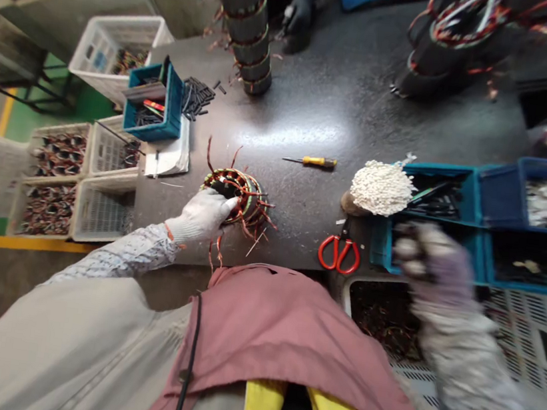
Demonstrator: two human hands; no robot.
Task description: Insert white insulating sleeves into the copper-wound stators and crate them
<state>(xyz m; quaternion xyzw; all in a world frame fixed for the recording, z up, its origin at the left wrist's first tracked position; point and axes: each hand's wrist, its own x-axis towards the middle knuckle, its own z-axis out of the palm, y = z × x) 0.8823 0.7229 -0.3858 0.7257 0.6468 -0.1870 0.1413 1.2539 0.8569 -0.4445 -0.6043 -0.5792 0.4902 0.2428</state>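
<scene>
Showing a dark worktable (pixel 317 103) seen from above, with everything below placed relative to the wound coil ring (pixel 241 197) near its front edge. Stacked beyond the ring, toward the far edge: a tall column of similar rings (pixel 249 24), a co-worker's dark-gloved hand (pixel 298 20) just beside it. Set far right of the ring: blue bins (pixel 501 195) and, nearer the front, a white crate (pixel 512 344). Standing left of the ring, off the table: white baskets (pixel 58 156) filled with coils, plus a small teal box (pixel 158 106).

Gloved left hand (pixel 201 216) closed on the near-left rim of the ring, fingers curled over the copper winding. Gloved right hand (pixel 422 258) raised well right of the ring, over the bins, blurred; open or closed cannot be told, nothing clearly held.

Lying right of the ring: a white tuft of ties (pixel 381 189), red scissors (pixel 339 254), and beyond, a yellow screwdriver (pixel 314 161).

Ring itself: flat on the table, copper-wound, banded green, with many red and orange leads (pixel 261 223) splaying loose around it. Judged early in the work: leads untrimmed and unbundled, tools untouched, tidying of the wires apparently all left to do.
</scene>
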